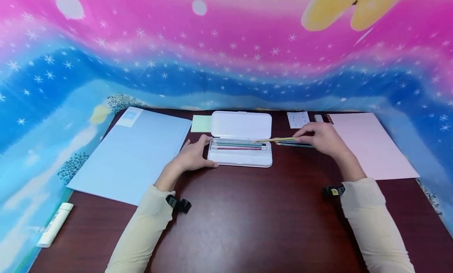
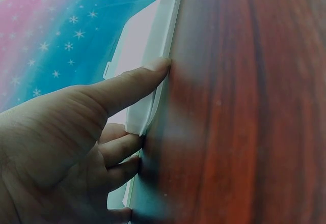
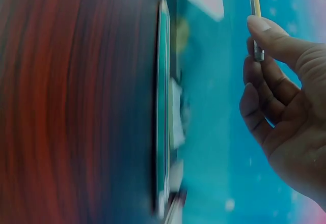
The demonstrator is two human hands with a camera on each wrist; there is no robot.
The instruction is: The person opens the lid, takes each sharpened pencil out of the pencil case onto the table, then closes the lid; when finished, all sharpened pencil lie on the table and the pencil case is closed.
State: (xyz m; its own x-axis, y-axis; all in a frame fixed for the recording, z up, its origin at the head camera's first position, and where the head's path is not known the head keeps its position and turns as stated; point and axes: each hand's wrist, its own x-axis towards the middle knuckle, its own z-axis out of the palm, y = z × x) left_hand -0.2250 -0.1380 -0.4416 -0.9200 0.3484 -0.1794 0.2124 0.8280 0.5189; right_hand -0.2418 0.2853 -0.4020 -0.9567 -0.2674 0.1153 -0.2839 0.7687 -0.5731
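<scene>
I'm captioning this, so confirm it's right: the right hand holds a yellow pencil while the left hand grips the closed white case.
Not quite: the white case is open, not closed; the head view shows its lid folded back. The right hand does hold a yellow pencil, and the left hand grips the case.

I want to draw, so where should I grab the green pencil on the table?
Try pinching the green pencil near its blunt end, reaching down from above. It's thin and lies flat, with its sharp tip pointing toward the open white case, so that end seems safest.
</scene>
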